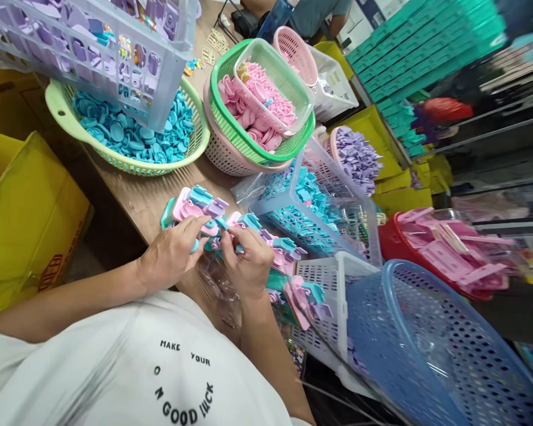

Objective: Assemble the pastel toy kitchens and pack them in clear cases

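A row of small plastic assemblies in pink, teal and purple point(193, 206) stands along the table edge in front of me. My left hand point(171, 253) is closed at the row, its fingertips at a pink and teal assembly; a small teal plastic piece point(195, 245) shows between its thumb and fingers. Just to the right, my right hand point(250, 260) pinches a small blue plastic piece point(222, 223) against the same part of the row. Further along, past my right wrist, sits another pink assembly point(298, 300). My fingers partly hide the pieces they touch.
Behind the row stand a light-green basket of teal pieces point(55, 112), a green basket point(217, 106) of pink pieces and a clear crate point(270, 207) of blue pieces. A purple-filled crate point(173, 65) overhangs the left. At right are a blue basket point(382, 331) and red tub point(388, 239).
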A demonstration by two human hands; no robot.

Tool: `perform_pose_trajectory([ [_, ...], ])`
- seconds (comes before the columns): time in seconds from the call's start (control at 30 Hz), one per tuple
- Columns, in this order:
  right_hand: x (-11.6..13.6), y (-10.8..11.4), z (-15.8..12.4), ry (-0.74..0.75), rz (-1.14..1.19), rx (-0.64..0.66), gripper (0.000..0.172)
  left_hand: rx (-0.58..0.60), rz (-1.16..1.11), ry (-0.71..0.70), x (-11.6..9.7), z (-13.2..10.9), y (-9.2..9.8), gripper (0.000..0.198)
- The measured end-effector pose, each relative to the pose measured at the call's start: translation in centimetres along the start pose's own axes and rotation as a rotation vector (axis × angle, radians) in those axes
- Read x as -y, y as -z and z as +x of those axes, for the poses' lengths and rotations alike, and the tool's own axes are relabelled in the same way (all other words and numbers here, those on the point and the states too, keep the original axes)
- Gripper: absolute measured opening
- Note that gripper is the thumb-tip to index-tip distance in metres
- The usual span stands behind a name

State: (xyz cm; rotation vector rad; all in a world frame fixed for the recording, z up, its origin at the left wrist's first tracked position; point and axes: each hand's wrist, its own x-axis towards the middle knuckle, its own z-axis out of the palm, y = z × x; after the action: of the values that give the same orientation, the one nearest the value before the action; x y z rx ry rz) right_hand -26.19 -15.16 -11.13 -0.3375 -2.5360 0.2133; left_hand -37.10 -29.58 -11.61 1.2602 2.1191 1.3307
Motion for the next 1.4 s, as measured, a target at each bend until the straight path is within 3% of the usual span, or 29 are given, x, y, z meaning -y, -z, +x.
perform_pose_trajectory([
  [0.17,-1.3,0.1,0.9,0.029,-0.150,0.032,0.027,0.003,0.082,-0.050,0.4,1.0,0.6,0.040],
  [0.4,-0.7,-0.6,1.2,0.136,-0.253,0.039,0.027,0.057,0.262,-0.072,0.6,2.4,1.6,0.043],
  [0.67,-1.4,-0.5,0.9,0.197,-0.271,0.070,0.030,0.128,0.331,-0.050,0.4,2.4,1.4,0.045],
  [1.03,-1.3,-0.8,1.2,0.298,-0.292,-0.051,0.024,0.161,0.488,-0.059,-0.2,2.3,1.7,0.044],
  [1.4,-1.3,-0.4,1.0,0.335,-0.385,0.000,0.025,0.186,0.602,-0.107,-0.3,2.2,1.8,0.037],
])
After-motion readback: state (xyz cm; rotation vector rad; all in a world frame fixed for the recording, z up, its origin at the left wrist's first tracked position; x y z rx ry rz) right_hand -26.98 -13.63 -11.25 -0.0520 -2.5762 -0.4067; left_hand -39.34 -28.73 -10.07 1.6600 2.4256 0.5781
